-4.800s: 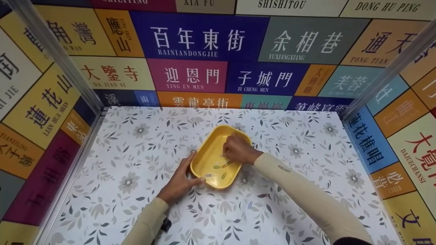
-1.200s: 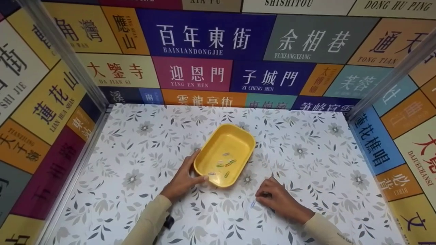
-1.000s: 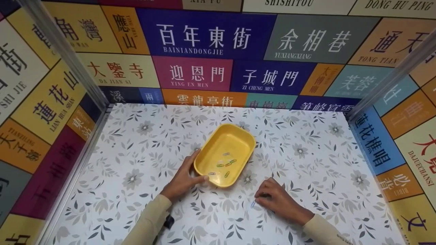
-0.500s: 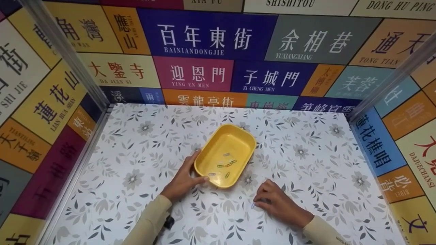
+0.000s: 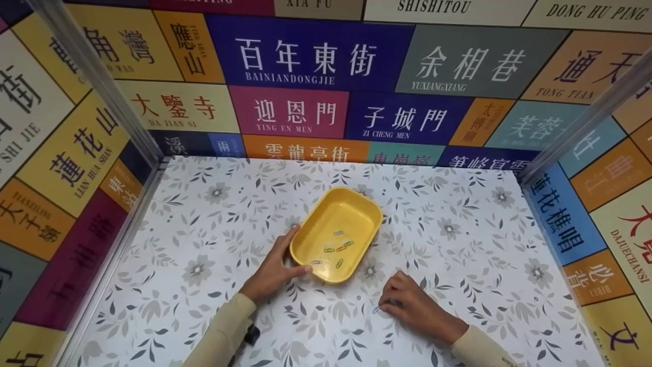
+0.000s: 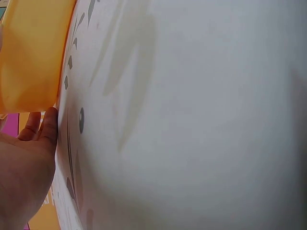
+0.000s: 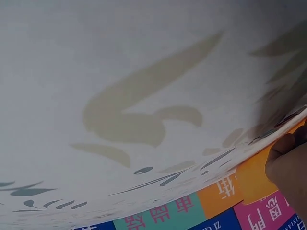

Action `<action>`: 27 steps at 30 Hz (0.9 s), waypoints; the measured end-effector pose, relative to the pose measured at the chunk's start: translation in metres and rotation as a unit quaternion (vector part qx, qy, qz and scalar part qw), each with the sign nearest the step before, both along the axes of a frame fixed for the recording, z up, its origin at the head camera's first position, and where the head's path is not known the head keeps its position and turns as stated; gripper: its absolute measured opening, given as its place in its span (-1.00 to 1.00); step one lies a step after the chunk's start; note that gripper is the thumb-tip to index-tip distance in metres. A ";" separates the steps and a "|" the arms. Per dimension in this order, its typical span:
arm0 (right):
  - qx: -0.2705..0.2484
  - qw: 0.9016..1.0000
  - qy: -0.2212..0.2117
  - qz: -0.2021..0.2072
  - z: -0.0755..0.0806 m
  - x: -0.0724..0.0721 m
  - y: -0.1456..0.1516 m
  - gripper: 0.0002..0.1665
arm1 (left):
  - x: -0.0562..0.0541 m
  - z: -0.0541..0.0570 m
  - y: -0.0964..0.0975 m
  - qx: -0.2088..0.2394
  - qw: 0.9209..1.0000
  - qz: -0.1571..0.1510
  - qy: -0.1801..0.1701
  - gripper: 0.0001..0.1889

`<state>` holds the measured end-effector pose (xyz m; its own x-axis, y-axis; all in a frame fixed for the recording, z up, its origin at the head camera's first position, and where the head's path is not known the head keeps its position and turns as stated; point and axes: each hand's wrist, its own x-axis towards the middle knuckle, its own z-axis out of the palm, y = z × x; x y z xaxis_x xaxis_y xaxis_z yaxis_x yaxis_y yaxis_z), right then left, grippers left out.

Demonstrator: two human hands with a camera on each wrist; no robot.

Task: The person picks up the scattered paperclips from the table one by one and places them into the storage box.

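A yellow plastic tray stands at an angle mid-table, with several small paper clips in green, orange and pale colours on its floor. My left hand grips its near-left corner, thumb at the rim and fingers along the outer side. In the left wrist view, fingers reach under the tray wall. To the right of the tray, low over the table, my right hand pinches a blue paper clip between thumb and fingertips; part of the clip is hidden. The right wrist view catches that hand at its edge.
White floral paper covers the table, its printed leaves and dots similar in size to the clips. Sign-patterned panels wall in the back and both sides, with metal posts at the corners.
My right hand has come out of the tray to the table at the right and taken hold of the blue clip, now tilted. A reddish clip seen there earlier is out of sight.
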<state>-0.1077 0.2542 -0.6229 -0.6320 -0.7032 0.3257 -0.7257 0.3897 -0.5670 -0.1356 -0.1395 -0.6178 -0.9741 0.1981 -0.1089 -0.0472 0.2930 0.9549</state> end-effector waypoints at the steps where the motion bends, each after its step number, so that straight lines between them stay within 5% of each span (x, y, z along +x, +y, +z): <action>1: 0.003 1.000 -0.006 -0.004 0.000 0.001 0.000 -0.84 | 0.000 0.000 0.000 -0.001 1.000 0.000 -0.001 0.21; 8: 0.011 0.999 -0.039 -0.026 0.002 0.006 -0.001 -0.78 | 0.001 0.000 0.001 -0.008 1.000 0.004 -0.006 0.21; 27: -0.024 0.999 -0.026 -0.029 0.012 0.003 0.001 -0.81 | 0.001 0.000 0.002 -0.017 1.000 0.007 -0.014 0.18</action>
<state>-0.1048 0.2554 -0.6114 -0.6885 -0.6486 0.3245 -0.6717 0.4018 -0.6223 -0.1348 -0.1373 -0.6180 -0.9733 0.1799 -0.1427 -0.0783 0.3242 0.9427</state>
